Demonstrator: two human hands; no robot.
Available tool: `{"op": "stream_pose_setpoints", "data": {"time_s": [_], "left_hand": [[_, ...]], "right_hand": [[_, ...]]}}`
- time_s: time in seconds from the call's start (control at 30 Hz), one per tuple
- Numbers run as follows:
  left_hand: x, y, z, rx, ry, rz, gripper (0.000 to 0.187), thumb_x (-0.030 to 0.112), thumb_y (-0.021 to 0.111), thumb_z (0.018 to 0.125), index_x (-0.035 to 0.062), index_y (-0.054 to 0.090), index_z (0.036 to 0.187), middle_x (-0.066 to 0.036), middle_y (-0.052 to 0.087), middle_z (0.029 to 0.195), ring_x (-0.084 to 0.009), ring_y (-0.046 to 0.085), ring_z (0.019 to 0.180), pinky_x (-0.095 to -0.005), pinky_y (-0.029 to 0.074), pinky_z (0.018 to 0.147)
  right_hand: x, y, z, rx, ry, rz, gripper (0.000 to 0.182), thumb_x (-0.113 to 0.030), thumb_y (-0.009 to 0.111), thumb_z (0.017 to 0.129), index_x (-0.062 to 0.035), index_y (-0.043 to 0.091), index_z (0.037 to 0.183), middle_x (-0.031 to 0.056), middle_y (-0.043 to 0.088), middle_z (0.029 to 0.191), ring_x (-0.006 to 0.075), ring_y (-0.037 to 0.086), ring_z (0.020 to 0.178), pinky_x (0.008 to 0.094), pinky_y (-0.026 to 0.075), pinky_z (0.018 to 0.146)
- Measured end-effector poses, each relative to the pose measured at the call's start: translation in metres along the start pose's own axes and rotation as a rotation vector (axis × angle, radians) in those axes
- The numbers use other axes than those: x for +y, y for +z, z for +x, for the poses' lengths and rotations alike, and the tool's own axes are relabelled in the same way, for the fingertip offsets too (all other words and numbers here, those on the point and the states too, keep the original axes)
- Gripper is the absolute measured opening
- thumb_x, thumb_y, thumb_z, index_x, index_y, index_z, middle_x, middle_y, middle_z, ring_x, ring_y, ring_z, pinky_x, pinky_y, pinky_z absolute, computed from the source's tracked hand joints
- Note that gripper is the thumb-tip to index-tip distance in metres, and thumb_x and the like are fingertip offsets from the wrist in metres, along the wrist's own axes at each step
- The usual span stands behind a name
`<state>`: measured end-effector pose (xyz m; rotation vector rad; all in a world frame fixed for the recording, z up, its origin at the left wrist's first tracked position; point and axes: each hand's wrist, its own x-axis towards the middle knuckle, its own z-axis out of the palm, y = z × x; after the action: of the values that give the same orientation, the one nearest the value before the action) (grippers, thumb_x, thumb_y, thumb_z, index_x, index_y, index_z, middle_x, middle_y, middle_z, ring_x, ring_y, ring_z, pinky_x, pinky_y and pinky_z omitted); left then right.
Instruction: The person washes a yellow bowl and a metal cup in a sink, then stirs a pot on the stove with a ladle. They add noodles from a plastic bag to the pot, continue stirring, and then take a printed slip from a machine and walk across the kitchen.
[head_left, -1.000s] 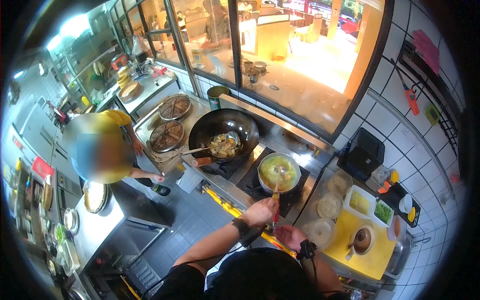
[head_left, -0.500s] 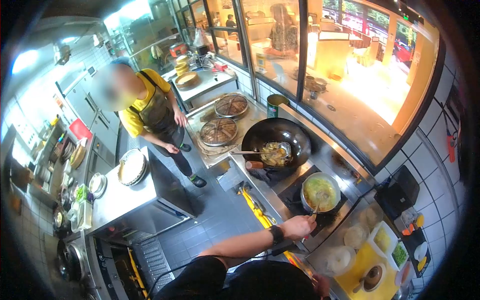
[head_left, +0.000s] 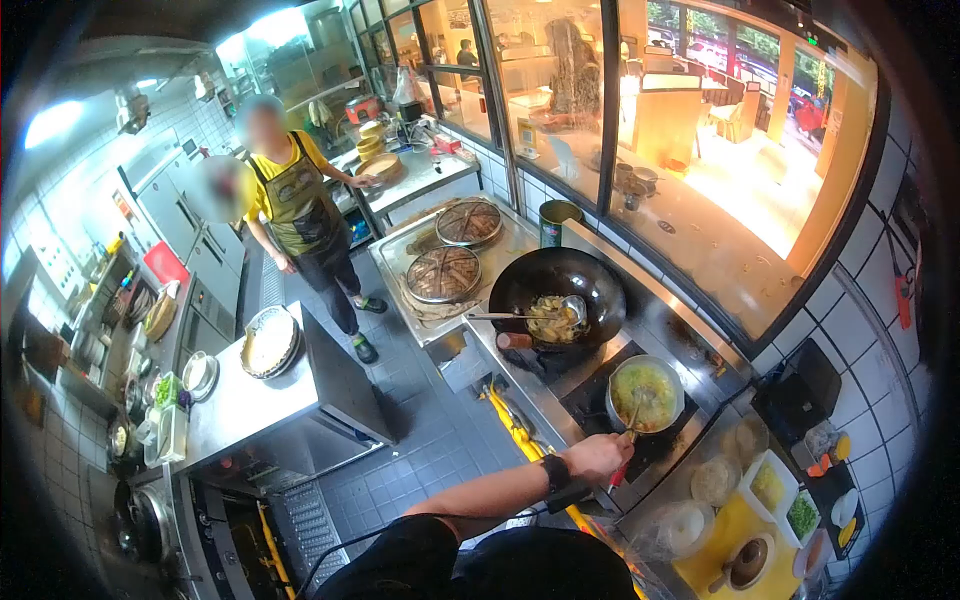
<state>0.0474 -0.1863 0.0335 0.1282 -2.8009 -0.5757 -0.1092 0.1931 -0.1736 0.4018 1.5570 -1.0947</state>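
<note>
My left hand (head_left: pixel 597 458), with a black band on the wrist, is closed around the handle of a ladle. The ladle's bowl end is in a pot (head_left: pixel 647 392) of yellowish-green food in liquid. A red handle (head_left: pixel 618 476) shows just below the hand. Up and to the left sits a black wok (head_left: pixel 560 285) holding browned food (head_left: pixel 552 322) and a second ladle (head_left: pixel 573 308). My right hand is not visible.
A co-worker (head_left: pixel 300 200) in a yellow shirt and apron stands beyond the steel counter (head_left: pixel 225 400). Two round covered pans (head_left: pixel 443 274) rest left of the wok. Containers of ingredients (head_left: pixel 767 485) stand at lower right.
The co-worker has straightened up and now has one hand at the round basket on the back counter. My right hand has left the bottom edge. My left hand stays at the pot.
</note>
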Motion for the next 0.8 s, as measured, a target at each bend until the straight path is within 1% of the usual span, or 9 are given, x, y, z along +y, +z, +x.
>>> {"op": "stream_pose_setpoints", "data": {"time_s": [0.07,0.13,0.27,0.33,0.47,0.53,0.67,0.73,0.8], "left_hand": [[-0.002,0.001,0.0,0.041,-0.01,0.012,0.026,0.012,0.058,0.078,-0.0047,0.057,0.097,-0.02,0.058,0.101,-0.0332,0.062,0.09,-0.0406,0.052,0.079],[0.0,-0.002,-0.001,-0.022,-0.034,0.019,0.03,0.011,0.058,0.077,-0.007,0.057,0.101,-0.021,0.059,0.101,-0.0337,0.062,0.09,-0.04,0.052,0.08],[-0.002,0.007,-0.002,-0.06,-0.087,-0.002,0.031,0.01,0.058,0.076,-0.0083,0.057,0.101,-0.022,0.059,0.1,-0.0346,0.062,0.091,-0.0406,0.052,0.081],[-0.005,0.017,-0.005,-0.003,-0.078,-0.011,0.031,0.011,0.059,0.075,-0.009,0.058,0.099,-0.023,0.059,0.099,-0.0352,0.061,0.093,-0.0414,0.051,0.082],[-0.009,0.025,-0.01,0.009,-0.077,-0.002,0.03,0.012,0.06,0.074,-0.0088,0.059,0.096,-0.022,0.058,0.098,-0.0357,0.061,0.094,-0.0421,0.051,0.083],[-0.012,0.028,-0.012,-0.051,-0.067,0.057,0.029,0.017,0.058,0.084,-0.0035,0.057,0.105,-0.019,0.056,0.104,-0.0322,0.059,0.099,-0.0399,0.051,0.084],[-0.015,0.031,-0.013,0.004,-0.082,-0.006,0.033,0.019,0.06,0.083,-0.004,0.057,0.106,-0.019,0.055,0.104,-0.0336,0.059,0.099,-0.0403,0.051,0.085],[-0.01,0.023,-0.013,-0.043,-0.109,-0.055,0.034,0.019,0.06,0.082,-0.0044,0.057,0.108,-0.02,0.056,0.104,-0.0355,0.059,0.099,-0.0411,0.051,0.086],[-0.007,0.02,-0.015,-0.037,-0.114,-0.055,0.034,0.018,0.059,0.082,-0.0046,0.056,0.108,-0.02,0.056,0.103,-0.0361,0.059,0.099,-0.0414,0.051,0.086]], "right_hand": [[-0.001,0.002,0.001,-0.001,0.002,-0.007,0.037,-0.04,0.054,0.095,-0.0061,0.061,0.11,0.0123,0.063,0.107,0.0253,0.056,0.094,0.0382,0.045,0.084],[-0.002,0.003,0.002,0.001,0.007,-0.012,0.037,-0.04,0.054,0.095,-0.0062,0.061,0.11,0.0119,0.063,0.106,0.0248,0.056,0.092,0.0378,0.045,0.083],[-0.004,0.006,0.003,0.005,0.009,-0.03,0.037,-0.04,0.055,0.095,-0.0065,0.061,0.111,0.0112,0.063,0.106,0.0239,0.055,0.09,0.037,0.044,0.08],[-0.005,0.007,0.003,0.005,0.012,-0.041,0.037,-0.04,0.055,0.095,-0.0067,0.061,0.111,0.0108,0.063,0.105,0.0234,0.055,0.088,0.0366,0.044,0.079],[-0.008,0.009,0.004,0.008,0.018,-0.057,0.037,-0.04,0.055,0.095,-0.007,0.06,0.112,0.01,0.063,0.104,0.0224,0.054,0.086,0.0359,0.044,0.077],[-0.009,0.009,0.004,0.01,0.019,-0.062,0.037,-0.04,0.055,0.095,-0.0071,0.06,0.112,0.0096,0.063,0.104,0.022,0.054,0.085,0.0355,0.043,0.076],[-0.012,0.009,0.005,0.013,0.021,-0.079,0.037,-0.04,0.056,0.095,-0.0074,0.06,0.112,0.0088,0.062,0.103,0.021,0.053,0.082,0.0347,0.043,0.074],[-0.012,0.012,0.006,0.014,0.023,-0.088,0.037,-0.04,0.056,0.095,-0.0076,0.06,0.113,0.0084,0.062,0.102,0.0205,0.053,0.081,0.0344,0.043,0.073],[-0.014,0.013,0.007,0.01,0.023,-0.094,0.037,-0.04,0.056,0.095,-0.0077,0.059,0.113,0.008,0.062,0.102,0.02,0.052,0.08,0.034,0.043,0.071]]}}
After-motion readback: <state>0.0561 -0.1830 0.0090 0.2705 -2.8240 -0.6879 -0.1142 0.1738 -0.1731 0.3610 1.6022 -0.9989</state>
